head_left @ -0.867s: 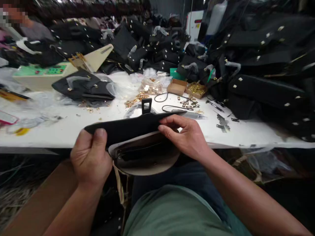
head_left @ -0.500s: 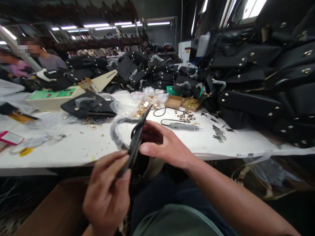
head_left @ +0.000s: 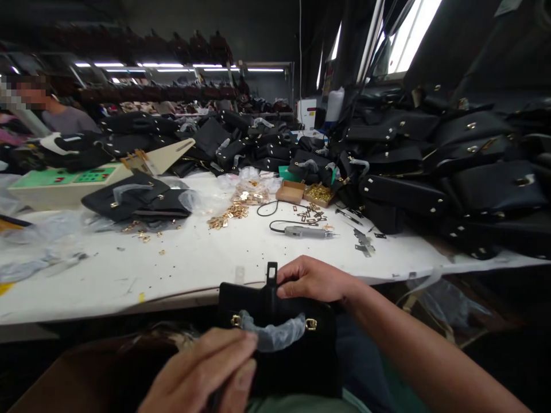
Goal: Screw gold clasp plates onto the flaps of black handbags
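A black bag lies on the lap below the table edge, its plastic-wrapped handle facing up between two gold-coloured fittings. A black strap tab with a rectangular hole stands up at its upper edge. My right hand pinches the bag's upper edge beside this tab, thumb in front. Close over the bag's left side is my left hand, fingers bent together near the left end of the handle; what lies between its fingers is hidden.
On the white table are a grey electric screwdriver, gold-coloured metal pieces, a cardboard box and a box of small brass parts. Black bags are piled behind and right. A person is at far left.
The bag has gone from edge-on above the table edge to lying lower with its handle side visible. My right hand now grips its top edge; my left hand has moved lower. The view has shifted.
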A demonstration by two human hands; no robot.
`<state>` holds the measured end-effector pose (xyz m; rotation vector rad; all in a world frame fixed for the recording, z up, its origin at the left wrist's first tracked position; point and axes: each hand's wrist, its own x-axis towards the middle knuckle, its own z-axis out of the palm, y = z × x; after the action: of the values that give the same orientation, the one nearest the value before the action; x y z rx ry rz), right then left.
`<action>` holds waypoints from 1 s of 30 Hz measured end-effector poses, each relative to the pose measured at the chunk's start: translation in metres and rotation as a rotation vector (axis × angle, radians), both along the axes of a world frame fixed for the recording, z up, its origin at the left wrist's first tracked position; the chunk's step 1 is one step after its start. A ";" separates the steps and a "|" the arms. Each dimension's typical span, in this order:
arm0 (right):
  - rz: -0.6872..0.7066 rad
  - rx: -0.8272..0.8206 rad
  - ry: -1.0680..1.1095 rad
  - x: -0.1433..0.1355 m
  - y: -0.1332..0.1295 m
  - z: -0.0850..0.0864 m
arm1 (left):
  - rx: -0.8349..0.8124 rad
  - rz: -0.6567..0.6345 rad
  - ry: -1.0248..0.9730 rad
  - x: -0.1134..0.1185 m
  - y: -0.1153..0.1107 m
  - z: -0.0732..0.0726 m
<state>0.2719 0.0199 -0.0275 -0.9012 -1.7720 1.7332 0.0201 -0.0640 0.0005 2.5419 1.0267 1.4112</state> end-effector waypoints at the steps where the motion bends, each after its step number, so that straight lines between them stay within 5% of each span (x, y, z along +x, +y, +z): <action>1: 0.012 -0.020 -0.014 0.003 0.000 -0.006 | -0.042 0.057 -0.018 -0.003 0.009 0.001; 4: 0.018 -0.081 -0.001 0.006 0.002 -0.024 | -0.230 0.122 0.093 0.002 0.042 -0.014; 7: -0.008 -0.128 0.033 0.010 0.005 -0.039 | -0.312 0.024 0.253 0.017 0.066 -0.050; 10: -0.027 -0.164 0.018 0.018 0.007 -0.050 | -0.344 -0.004 0.274 0.033 0.071 -0.082; 13: -0.037 -0.177 -0.014 0.024 0.006 -0.055 | -0.411 -0.021 0.260 0.044 0.072 -0.097; 16: -0.091 -0.201 0.007 0.025 0.002 -0.050 | -0.373 -0.012 0.228 0.045 0.076 -0.088; 20: -0.258 -0.370 0.091 0.027 -0.006 -0.029 | -0.077 0.160 0.048 0.029 0.066 -0.049; 23: -0.490 -0.446 0.190 0.028 -0.012 -0.004 | 0.023 0.121 0.025 0.022 0.046 -0.024; 27: -0.738 -0.353 0.344 0.006 -0.033 0.028 | -0.192 -0.010 0.049 0.036 0.028 -0.011; 30: -0.789 -0.192 0.408 -0.023 -0.060 0.041 | -0.452 -0.066 -0.013 0.042 0.030 -0.003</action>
<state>0.2487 -0.0404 0.0134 -1.0426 -0.8238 1.4174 0.0616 -0.0338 -0.0022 2.2123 1.0994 1.0331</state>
